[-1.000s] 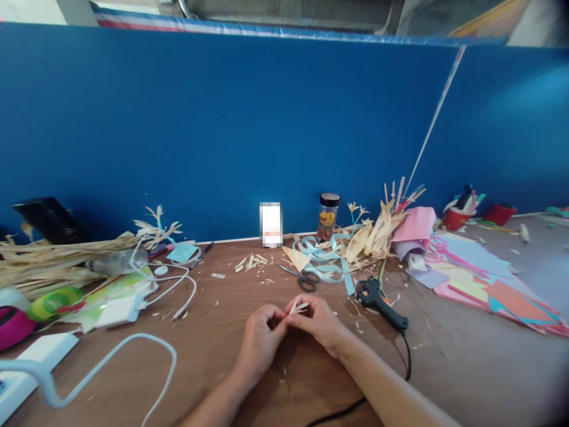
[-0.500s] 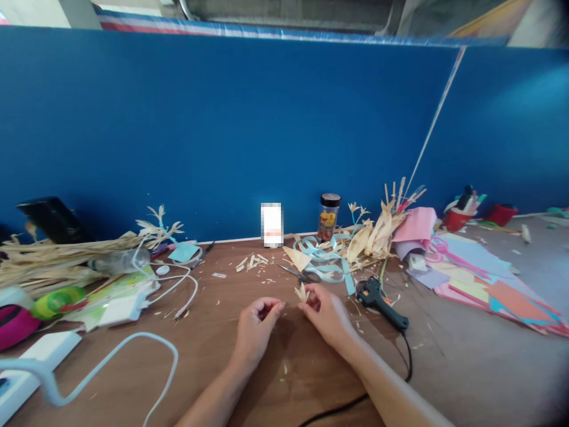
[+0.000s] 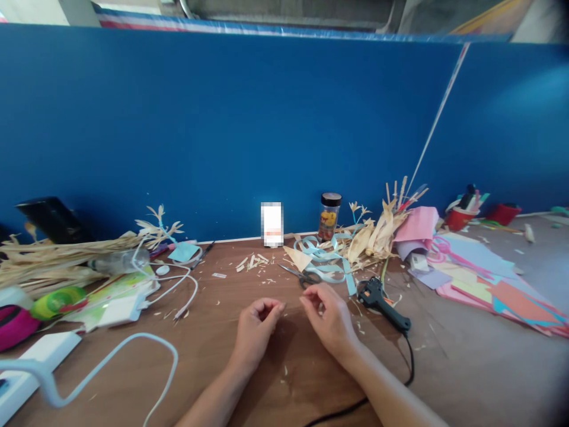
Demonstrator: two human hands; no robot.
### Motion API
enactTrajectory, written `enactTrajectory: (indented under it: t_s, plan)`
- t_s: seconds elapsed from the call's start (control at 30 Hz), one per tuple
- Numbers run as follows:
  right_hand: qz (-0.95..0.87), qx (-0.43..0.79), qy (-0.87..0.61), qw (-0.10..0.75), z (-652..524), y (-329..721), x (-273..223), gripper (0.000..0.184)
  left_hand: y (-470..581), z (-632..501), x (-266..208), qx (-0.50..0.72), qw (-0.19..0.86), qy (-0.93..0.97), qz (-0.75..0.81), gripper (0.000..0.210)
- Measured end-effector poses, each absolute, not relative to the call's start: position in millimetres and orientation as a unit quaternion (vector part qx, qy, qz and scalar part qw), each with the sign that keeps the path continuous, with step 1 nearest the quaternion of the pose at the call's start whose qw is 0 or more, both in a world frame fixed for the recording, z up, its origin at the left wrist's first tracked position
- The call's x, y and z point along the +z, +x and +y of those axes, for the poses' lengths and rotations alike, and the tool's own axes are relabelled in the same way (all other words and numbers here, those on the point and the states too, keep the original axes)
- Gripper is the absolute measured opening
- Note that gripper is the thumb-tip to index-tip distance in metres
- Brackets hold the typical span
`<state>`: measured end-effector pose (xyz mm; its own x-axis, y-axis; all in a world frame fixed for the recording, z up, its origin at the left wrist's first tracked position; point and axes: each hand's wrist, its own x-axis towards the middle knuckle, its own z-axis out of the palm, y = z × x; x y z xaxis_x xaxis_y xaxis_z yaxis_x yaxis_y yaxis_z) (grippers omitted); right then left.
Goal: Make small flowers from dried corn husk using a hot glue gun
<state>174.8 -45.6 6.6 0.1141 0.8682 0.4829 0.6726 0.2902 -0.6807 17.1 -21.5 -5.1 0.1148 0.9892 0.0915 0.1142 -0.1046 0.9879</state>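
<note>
My left hand [image 3: 258, 332] is closed in a pinch above the brown table, thumb against the curled fingers. Whatever lies at its fingertips is too small to make out. Facing it, my right hand [image 3: 331, 320] also has thumb and forefinger drawn together, the other fingers curled; no husk flower shows in it, and anything inside is hidden. Just beyond the right hand lie scissors [image 3: 302, 276], partly covered by its fingers. A black glue gun [image 3: 384, 305] rests right of that hand, its cord passing under the forearm.
Light blue ribbon [image 3: 326, 270], a jar [image 3: 329, 218] and dried corn husks [image 3: 373, 243] stand or lie behind. Coloured paper [image 3: 502, 290] spreads at right. At left are a white cable [image 3: 171, 356], a power strip [image 3: 40, 370] and a husk flower [image 3: 160, 225]. Husk scraps [image 3: 255, 262] litter the middle.
The pale husk flower that showed at my right fingertips is out of sight. My right hand has turned slightly; my left hand has hardly moved.
</note>
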Motion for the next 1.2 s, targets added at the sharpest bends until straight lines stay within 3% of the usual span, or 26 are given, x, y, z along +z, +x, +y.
enactTrajectory:
  t_s: [0.17, 0.53, 1.2]
  plan:
    - [-0.713, 0.133, -0.494, 0.479, -50.7, 167.3, 13.6, 0.017, 18.8, -23.3, -5.8, 0.452, 0.440, 0.624, 0.461, 0.021]
    - [-0.737, 0.132, -0.487, 0.450, -48.9, 167.2, 7.9, 0.015, 19.1, -26.4, -1.5, 0.448, 0.346, 0.680, 0.467, 0.018]
    - [-0.740, 0.133, -0.499, 0.432, -50.8, 167.2, 9.8, 0.012, 20.0, -29.4, -1.4, 0.465, 0.301, 0.703, 0.445, 0.013]
